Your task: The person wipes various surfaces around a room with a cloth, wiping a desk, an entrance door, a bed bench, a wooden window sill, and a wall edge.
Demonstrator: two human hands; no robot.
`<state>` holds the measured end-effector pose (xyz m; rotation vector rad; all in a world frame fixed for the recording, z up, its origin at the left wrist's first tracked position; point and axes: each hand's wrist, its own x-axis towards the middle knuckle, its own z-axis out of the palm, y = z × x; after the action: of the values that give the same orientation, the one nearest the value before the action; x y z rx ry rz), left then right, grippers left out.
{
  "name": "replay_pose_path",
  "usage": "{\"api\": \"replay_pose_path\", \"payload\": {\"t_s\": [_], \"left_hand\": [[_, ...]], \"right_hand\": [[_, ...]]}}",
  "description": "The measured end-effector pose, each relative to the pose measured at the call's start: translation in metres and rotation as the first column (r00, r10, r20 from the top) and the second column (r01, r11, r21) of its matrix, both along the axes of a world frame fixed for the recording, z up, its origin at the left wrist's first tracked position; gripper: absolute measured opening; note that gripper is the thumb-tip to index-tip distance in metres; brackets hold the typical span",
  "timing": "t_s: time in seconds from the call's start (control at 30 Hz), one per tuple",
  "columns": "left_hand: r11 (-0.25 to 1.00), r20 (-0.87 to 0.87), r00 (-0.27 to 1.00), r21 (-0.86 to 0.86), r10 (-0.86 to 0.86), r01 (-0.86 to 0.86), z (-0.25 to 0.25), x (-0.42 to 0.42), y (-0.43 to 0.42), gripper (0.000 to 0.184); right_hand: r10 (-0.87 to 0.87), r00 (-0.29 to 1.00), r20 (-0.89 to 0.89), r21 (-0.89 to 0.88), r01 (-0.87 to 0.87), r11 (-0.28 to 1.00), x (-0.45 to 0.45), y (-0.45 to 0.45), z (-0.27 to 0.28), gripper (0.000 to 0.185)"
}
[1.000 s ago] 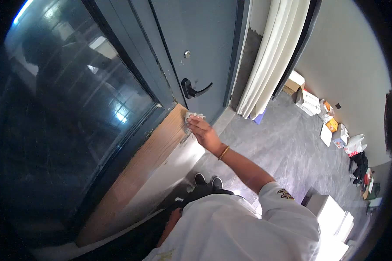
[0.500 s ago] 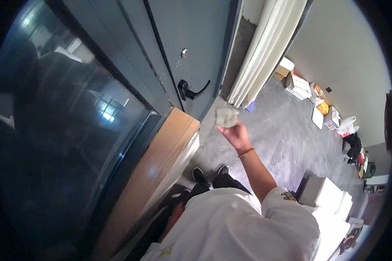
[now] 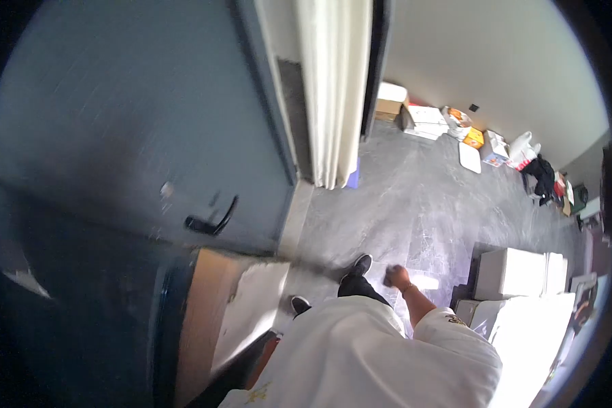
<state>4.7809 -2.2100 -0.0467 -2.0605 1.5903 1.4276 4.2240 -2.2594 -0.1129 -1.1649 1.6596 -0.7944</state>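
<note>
My right hand is low over the floor, beside my right leg, with its fingers closed. In it is a small grey cloth, mostly covered by the fingers and in shade, so its shape is hard to make out. At my left side only a strip of my left arm shows past the white shirt; the fingers of that hand are hidden. The dark grey door with its black lever handle stands ahead to the left, apart from both hands.
A wooden ledge juts out at my left. Beyond the door hangs a cream curtain. Several boxes and bags, among them a white carrier bag, line the wall. White box-shaped things stand at my right on the grey floor.
My right hand has dropped from in front of the door's edge to beside my leg, still holding the cloth. The view has shifted right, and my feet have moved apart in a step.
</note>
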Motion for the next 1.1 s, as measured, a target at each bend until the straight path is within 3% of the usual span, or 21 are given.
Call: {"api": "replay_pose_path", "payload": {"t_s": [0.03,0.07,0.1,0.13,0.2,0.27,0.3,0.33,0.4,0.43,0.53,0.57,0.63,0.7,0.8,0.87,0.9,0.97,1.0,1.07,1.1], "left_hand": [[1.000,0.004,1.000,-0.001,-0.019,0.019,-0.001,-0.011,-0.015,0.027],[0.999,0.005,0.999,-0.004,-0.040,0.040,-0.006,-0.024,-0.029,0.027],[0.998,0.004,0.998,-0.008,-0.061,0.061,-0.010,-0.038,-0.044,0.027],[0.996,0.000,0.996,-0.004,-0.090,0.090,-0.013,-0.054,-0.061,0.027],[0.987,-0.003,0.987,0.002,-0.160,0.160,-0.016,-0.086,-0.093,0.027],[0.970,-0.015,0.970,0.006,-0.242,0.242,-0.018,-0.118,-0.125,0.027],[0.958,-0.018,0.958,0.001,-0.287,0.287,-0.019,-0.135,-0.144,0.027],[0.943,-0.026,0.943,0.002,-0.333,0.333,-0.016,-0.153,-0.159,0.027],[0.904,-0.013,0.904,-0.015,-0.427,0.427,-0.008,-0.193,-0.199,0.027],[0.883,0.002,0.884,-0.023,-0.468,0.468,0.001,-0.218,-0.221,0.027],[0.804,0.047,0.845,-0.284,-0.533,0.523,0.054,-0.308,-0.287,0.026],[0.779,-0.136,0.857,-0.504,-0.497,0.372,0.063,-0.337,-0.308,0.023],[0.776,-0.389,0.764,-0.590,-0.514,0.222,0.083,-0.407,-0.355,0.023],[0.755,-0.373,0.721,-0.576,-0.584,0.313,0.133,-0.486,-0.391,0.024],[0.590,-0.271,0.566,-0.626,-0.778,0.510,0.175,-0.588,-0.425,0.023],[0.511,-0.281,0.435,-0.599,-0.855,0.616,0.164,-0.644,-0.450,0.024],[0.550,-0.357,0.425,-0.430,-0.832,0.716,0.156,-0.668,-0.460,0.025],[0.578,-0.481,0.445,-0.170,-0.755,0.798,0.146,-0.720,-0.481,0.030],[0.534,-0.479,0.404,-0.172,-0.780,0.828,0.140,-0.741,-0.488,0.030],[0.356,-0.361,0.201,-0.439,-0.911,0.825,0.130,-0.790,-0.507,0.033],[0.432,-0.460,0.263,-0.314,-0.848,0.845,0.135,-0.818,-0.513,0.038]], "right_hand": [[-0.249,0.929,-0.272,0.332,0.334,0.882,-0.007,0.010,0.026,0.013],[0.265,0.804,-0.532,0.353,-0.074,0.933,-0.019,0.019,0.084,0.022],[0.311,0.837,-0.451,0.571,0.003,0.821,-0.038,0.027,0.089,0.025],[-0.214,0.941,-0.261,0.625,0.334,0.706,-0.034,0.024,0.156,0.034],[-0.002,0.912,-0.410,0.630,0.285,0.723,-0.078,0.039,0.134,0.042],[0.008,0.943,-0.332,0.710,0.244,0.661,-0.112,0.036,0.144,0.044],[0.075,0.899,-0.431,0.640,0.246,0.728,-0.126,0.037,0.139,0.043],[0.041,0.949,-0.314,0.664,0.188,0.723,-0.142,0.029,0.149,0.048],[-0.232,0.929,-0.288,0.696,0.370,0.615,-0.166,0.019,0.147,0.040],[-0.406,0.888,-0.217,0.632,0.445,0.635,-0.174,0.013,0.157,0.037],[-0.787,0.609,0.096,0.507,0.651,0.565,-0.183,-0.021,0.213,0.030],[-0.847,0.496,0.192,0.504,0.690,0.519,-0.185,-0.037,0.236,0.026],[-0.899,0.338,0.280,0.511,0.740,0.437,-0.200,-0.049,0.243,0.021],[-0.759,0.146,0.635,0.490,0.683,0.542,-0.220,-0.050,0.225,0.023],[-0.751,0.096,0.653,0.433,0.767,0.474,-0.238,-0.058,0.224,0.020],[-0.832,0.047,0.553,0.451,0.823,0.346,-0.252,-0.053,0.209,0.018],[-0.934,0.168,0.314,0.475,0.824,0.308,-0.255,-0.036,0.185,0.021],[-0.937,0.334,-0.099,0.599,0.772,0.211,-0.256,-0.008,0.165,0.025],[-0.884,0.406,-0.231,0.695,0.705,0.143,-0.253,0.007,0.164,0.026],[-0.916,0.316,-0.245,0.787,0.617,0.002,-0.234,0.035,0.134,0.025],[-0.934,0.265,-0.238,0.788,0.615,-0.027,-0.225,0.034,0.130,0.025]]}}
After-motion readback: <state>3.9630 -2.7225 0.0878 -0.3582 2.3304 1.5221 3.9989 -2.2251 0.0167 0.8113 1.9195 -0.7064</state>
